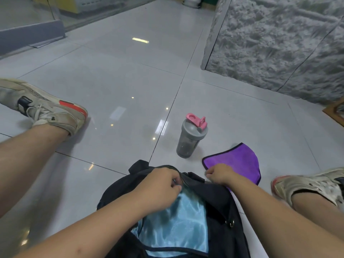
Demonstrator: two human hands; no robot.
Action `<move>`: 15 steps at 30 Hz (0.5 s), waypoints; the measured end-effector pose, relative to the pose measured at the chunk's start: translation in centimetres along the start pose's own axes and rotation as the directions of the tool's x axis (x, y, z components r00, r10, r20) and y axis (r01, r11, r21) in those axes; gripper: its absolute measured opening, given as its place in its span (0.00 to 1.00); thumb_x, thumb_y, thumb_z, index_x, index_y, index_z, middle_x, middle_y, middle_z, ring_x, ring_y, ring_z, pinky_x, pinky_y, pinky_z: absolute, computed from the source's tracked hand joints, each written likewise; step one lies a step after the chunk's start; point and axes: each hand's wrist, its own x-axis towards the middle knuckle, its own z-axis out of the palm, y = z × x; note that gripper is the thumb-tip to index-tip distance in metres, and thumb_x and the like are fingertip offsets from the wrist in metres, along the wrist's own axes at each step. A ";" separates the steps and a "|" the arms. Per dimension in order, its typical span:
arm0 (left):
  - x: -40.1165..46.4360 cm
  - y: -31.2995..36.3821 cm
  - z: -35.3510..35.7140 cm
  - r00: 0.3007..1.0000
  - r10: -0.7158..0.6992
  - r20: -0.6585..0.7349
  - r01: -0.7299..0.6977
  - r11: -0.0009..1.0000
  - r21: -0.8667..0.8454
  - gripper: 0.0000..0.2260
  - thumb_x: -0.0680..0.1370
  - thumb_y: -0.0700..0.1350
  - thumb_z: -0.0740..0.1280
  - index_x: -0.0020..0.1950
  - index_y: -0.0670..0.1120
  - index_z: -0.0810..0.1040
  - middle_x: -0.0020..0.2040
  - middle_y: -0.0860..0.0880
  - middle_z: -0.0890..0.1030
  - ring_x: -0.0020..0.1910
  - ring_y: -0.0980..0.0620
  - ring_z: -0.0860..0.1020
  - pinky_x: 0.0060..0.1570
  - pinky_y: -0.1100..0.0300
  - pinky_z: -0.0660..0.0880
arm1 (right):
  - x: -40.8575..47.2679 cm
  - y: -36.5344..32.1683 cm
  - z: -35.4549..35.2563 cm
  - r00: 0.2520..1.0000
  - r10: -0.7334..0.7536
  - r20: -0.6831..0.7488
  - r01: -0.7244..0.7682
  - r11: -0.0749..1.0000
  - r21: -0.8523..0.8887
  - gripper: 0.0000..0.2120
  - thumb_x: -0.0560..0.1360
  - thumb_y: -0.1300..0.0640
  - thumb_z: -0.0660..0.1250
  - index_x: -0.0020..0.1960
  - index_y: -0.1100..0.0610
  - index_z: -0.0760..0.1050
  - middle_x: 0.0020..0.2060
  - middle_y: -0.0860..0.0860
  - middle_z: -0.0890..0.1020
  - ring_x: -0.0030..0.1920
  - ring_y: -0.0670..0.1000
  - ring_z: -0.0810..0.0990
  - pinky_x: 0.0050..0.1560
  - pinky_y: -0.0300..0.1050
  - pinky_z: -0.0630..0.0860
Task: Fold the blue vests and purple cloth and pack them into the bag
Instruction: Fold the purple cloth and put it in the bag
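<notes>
A black bag [219,203] lies open on the floor between my legs. Shiny light blue vest fabric [184,220] fills its opening. My left hand [158,187] grips the far rim of the bag, fingers curled at the opening's edge. My right hand [219,174] is curled at the bag's right rim, at the near edge of the purple cloth; what it pinches is hidden. The purple cloth [236,161], edged in black, lies folded flat on the tiles just right of the bag.
A grey shaker bottle [189,138] with a pink flip lid stands on the tiles beyond the bag. My two sneakers [46,108] [307,185] rest to either side. A rough grey stone wall [279,43] rises at the right.
</notes>
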 end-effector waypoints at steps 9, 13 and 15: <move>1.7 1.5 0.3 0.997 -0.049 -0.056 0.041 0.990 -0.131 0.07 0.77 0.51 0.72 0.40 0.50 0.83 0.35 0.55 0.83 0.36 0.57 0.80 0.39 0.64 0.76 | 1.5 -1.2 -0.1 0.991 0.049 -0.125 -0.040 0.996 0.074 0.21 0.85 0.58 0.58 0.77 0.61 0.69 0.73 0.60 0.75 0.72 0.60 0.74 0.66 0.45 0.70; 2.0 2.0 0.1 0.996 -0.062 -0.071 0.049 0.984 -0.170 0.08 0.76 0.49 0.72 0.39 0.49 0.84 0.33 0.55 0.84 0.35 0.57 0.83 0.38 0.65 0.76 | 1.3 -0.7 -0.5 0.958 0.081 -0.275 -0.023 0.978 0.209 0.08 0.80 0.59 0.64 0.46 0.60 0.80 0.38 0.55 0.80 0.48 0.61 0.82 0.39 0.46 0.71; 1.8 2.1 -0.2 0.995 -0.071 -0.067 0.057 0.978 -0.200 0.09 0.76 0.47 0.71 0.38 0.46 0.84 0.29 0.58 0.82 0.31 0.56 0.82 0.36 0.65 0.77 | 0.4 -0.5 -1.0 0.933 0.099 -0.346 -0.007 0.966 0.257 0.08 0.75 0.59 0.70 0.39 0.61 0.80 0.31 0.54 0.78 0.41 0.58 0.82 0.34 0.46 0.70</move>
